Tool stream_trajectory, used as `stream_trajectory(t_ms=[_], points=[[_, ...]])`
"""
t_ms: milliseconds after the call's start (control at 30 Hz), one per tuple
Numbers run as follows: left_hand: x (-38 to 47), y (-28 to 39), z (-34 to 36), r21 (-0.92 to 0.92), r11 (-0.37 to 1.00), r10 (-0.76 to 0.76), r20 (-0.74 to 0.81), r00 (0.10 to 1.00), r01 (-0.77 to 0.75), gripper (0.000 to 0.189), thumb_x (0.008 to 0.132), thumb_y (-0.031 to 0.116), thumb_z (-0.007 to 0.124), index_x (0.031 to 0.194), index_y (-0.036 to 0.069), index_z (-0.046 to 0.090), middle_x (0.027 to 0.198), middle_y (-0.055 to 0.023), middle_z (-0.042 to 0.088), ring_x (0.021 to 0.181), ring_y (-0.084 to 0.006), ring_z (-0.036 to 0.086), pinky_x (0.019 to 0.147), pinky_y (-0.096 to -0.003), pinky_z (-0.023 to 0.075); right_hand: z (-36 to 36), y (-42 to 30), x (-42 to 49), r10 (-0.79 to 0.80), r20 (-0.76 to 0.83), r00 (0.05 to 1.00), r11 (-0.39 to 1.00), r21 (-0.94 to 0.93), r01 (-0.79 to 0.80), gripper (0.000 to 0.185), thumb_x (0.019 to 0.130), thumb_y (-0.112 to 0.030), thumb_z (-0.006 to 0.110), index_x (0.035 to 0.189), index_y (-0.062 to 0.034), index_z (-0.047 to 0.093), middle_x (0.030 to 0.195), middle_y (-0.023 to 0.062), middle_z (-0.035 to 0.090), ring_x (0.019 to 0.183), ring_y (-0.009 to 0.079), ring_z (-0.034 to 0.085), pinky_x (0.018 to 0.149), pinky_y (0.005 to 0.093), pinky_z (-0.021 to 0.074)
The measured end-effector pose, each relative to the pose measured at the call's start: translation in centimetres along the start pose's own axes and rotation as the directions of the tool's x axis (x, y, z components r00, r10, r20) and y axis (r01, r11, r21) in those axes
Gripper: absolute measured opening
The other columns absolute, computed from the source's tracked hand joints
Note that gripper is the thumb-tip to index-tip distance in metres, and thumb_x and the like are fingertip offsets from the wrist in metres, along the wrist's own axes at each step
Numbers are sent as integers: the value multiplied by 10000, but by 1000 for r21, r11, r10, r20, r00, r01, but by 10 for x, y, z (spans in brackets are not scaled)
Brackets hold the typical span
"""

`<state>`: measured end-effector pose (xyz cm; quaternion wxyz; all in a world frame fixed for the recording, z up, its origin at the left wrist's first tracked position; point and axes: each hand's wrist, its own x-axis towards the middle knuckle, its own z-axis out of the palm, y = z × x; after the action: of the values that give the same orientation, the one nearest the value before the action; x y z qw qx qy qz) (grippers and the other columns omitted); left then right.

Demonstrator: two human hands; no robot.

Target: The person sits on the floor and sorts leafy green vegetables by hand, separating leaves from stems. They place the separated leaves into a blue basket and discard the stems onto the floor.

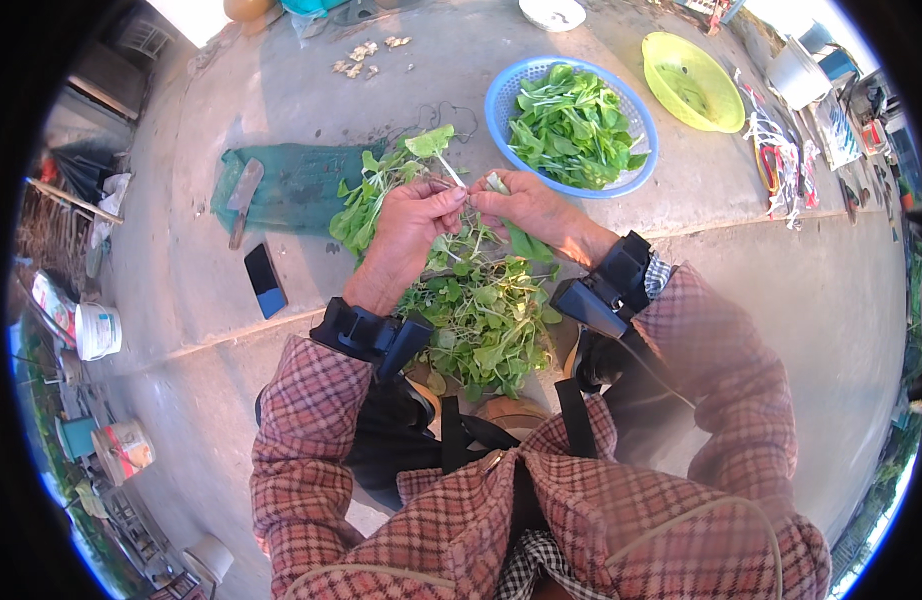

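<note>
My left hand (425, 214) pinches the pale stem of a green leaf (432, 141) that points up and away. Close by at its right, my right hand (515, 204) is closed on some leafy greens (527, 241), whose leaves hang below the palm. The fingertips of both hands nearly meet. Under and in front of them, a pile of leafy greens (487, 322) with thin stems and some yellowed leaves lies on the concrete between my feet. More greens (356, 217) lie behind my left hand. Beyond my right hand stands a blue plastic colander (498, 139) holding green leaves (573, 127).
A green mesh sack (303, 180) lies at the left with a cleaver (246, 187) on its edge; a smartphone (265, 280) is nearer. A yellow-green basin (693, 82) stands right of the colander, near tangled straps (783, 161). Ginger-like pieces (362, 52) lie farther off.
</note>
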<state>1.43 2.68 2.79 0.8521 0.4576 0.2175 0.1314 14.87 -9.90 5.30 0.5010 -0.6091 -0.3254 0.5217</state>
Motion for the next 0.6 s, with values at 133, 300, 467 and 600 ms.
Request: stream_trajectory(t_ms=[133, 300, 467, 600], points=[[-4, -2, 8, 253, 948, 204, -5, 979, -196, 63, 806, 60, 631, 849, 15, 624, 716, -33, 605, 621, -93, 515, 609, -218, 410, 5, -1, 1, -15, -54, 998, 989, -148, 7, 233, 835, -216, 544, 749, -4, 587, 637, 8, 522, 563, 93, 445, 496, 261, 356], [-12, -7, 30, 560, 754, 414, 2, 910, -344, 47, 780, 3, 630, 823, -5, 613, 718, -46, 620, 680, -88, 576, 611, -239, 457, 12, 13, -3, 63, -132, 989, 991, -112, -78, 260, 842, -208, 546, 709, 13, 585, 604, 11, 498, 554, 92, 431, 486, 267, 332], [2, -19, 5, 734, 641, 303, 27, 953, -225, 97, 757, 26, 638, 831, -33, 615, 693, -43, 605, 644, -83, 560, 581, -227, 451, -8, 25, -8, 315, -235, 920, 926, 288, -243, 125, 856, -155, 548, 822, -35, 558, 627, -17, 503, 478, 63, 450, 409, 201, 353], [5, -65, -52, 975, 224, -321, 80, 944, -6, 163, 723, 113, 637, 820, -18, 636, 713, -105, 639, 669, -255, 618, 607, -354, 481, -54, 9, -12, 199, -473, 858, 942, 333, -36, 107, 877, -158, 522, 844, -59, 501, 666, -8, 519, 487, 64, 452, 423, 200, 370]])
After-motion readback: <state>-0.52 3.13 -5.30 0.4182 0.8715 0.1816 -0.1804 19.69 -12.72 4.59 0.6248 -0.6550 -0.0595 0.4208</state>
